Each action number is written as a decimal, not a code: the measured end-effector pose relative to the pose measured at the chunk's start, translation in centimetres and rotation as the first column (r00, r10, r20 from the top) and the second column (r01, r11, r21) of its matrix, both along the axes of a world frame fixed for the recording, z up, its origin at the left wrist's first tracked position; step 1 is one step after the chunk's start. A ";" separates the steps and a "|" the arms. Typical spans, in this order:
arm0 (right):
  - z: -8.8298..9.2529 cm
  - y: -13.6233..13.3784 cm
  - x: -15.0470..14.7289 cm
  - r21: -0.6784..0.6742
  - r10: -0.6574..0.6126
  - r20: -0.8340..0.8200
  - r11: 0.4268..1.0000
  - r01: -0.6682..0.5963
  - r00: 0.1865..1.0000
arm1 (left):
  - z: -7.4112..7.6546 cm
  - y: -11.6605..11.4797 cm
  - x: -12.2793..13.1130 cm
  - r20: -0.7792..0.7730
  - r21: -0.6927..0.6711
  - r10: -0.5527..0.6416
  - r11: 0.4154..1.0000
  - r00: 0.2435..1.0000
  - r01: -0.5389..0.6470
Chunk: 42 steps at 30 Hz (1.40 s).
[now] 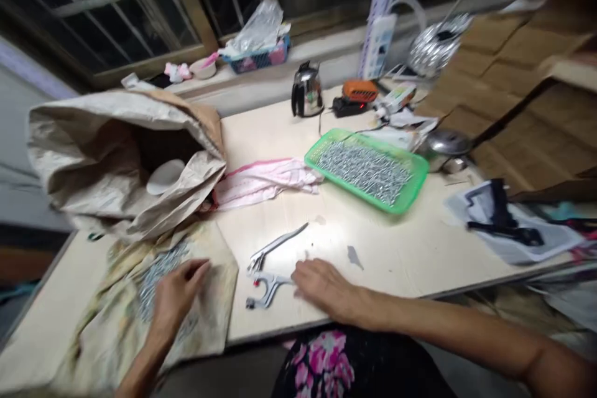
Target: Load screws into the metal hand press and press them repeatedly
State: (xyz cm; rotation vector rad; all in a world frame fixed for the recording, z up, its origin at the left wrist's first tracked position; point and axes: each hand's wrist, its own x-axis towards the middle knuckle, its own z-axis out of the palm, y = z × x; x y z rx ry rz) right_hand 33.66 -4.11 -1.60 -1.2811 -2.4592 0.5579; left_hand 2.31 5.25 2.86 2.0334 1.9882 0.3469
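My right hand [321, 286] is closed around the end of the lower handle of metal hand pliers [270, 283]. The pliers lie low over the table with their C-shaped jaw toward the left and the other handle swung up and away. A small red spot shows inside the jaw. My left hand [180, 289] is over a stained cloth [217, 273], its thumb and fingers drawn together. Whatever they pinch is too small to make out. Beside and beneath that hand lies a heap of small silvery metal pieces [161, 267].
A green plastic basket [413, 196] holds many thin metal pieces. A large open paper sack [93, 155] stands left, with a pink-and-white cloth [275, 183] beside it. Behind are a kettle [308, 90] and an orange-black device [359, 92]. Cardboard [513, 93] rises at right.
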 end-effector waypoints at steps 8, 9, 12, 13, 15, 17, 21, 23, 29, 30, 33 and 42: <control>-1.0 0.8 -0.7 0.189 0.058 -0.050 0.981 -0.048 0.997 | -1.6 -6.1 6.3 0.471 -0.400 0.220 0.916 0.855 -0.015; -0.8 0.6 -0.7 0.215 0.069 -0.049 0.975 -0.057 0.996 | -1.9 -6.4 6.3 0.479 -0.407 0.233 0.913 0.847 -0.021; -0.5 0.5 -0.7 0.250 0.082 -0.028 0.966 -0.073 0.996 | -2.4 -6.6 6.1 0.483 -0.361 0.205 0.932 0.851 -0.020; -0.5 0.5 -0.7 0.243 0.085 -0.023 0.967 -0.076 0.996 | -2.5 -6.5 6.0 0.475 -0.335 0.181 0.942 0.861 -0.014; -0.5 0.6 -0.6 0.212 0.089 -0.028 0.974 -0.081 0.996 | -2.5 -6.4 6.0 0.447 -0.295 0.136 0.955 0.884 0.002; -0.8 0.8 -0.6 0.179 0.086 -0.044 0.981 -0.076 0.995 | -2.5 -6.2 5.9 0.417 -0.291 0.114 0.957 0.902 0.013; -1.5 1.0 -0.6 0.135 0.080 -0.027 0.988 -0.076 0.996 | -2.7 -5.8 5.6 0.366 -0.381 0.116 0.924 0.923 0.035; -1.7 1.1 -0.6 0.103 0.075 0.007 0.992 -0.076 0.997 | -2.9 -5.5 5.3 0.355 -0.456 0.125 0.888 0.927 0.055; -0.9 2.3 0.0 0.104 0.048 0.049 0.993 -0.053 0.998 | -2.8 -4.8 5.0 0.348 -0.566 0.122 0.817 0.929 0.105; -0.7 2.7 0.3 0.135 0.035 0.054 0.990 -0.042 0.998 | -2.8 -4.7 5.0 0.346 -0.571 0.122 0.814 0.930 0.106; -0.4 4.1 0.9 0.166 0.019 0.105 0.985 -0.037 0.994 | -2.7 -4.8 5.1 0.336 -0.576 0.124 0.811 0.934 0.100; 0.0 5.5 0.8 0.092 0.069 0.129 0.992 -0.081 0.989 | -2.5 -5.2 5.3 0.312 -0.598 0.164 0.799 0.936 0.060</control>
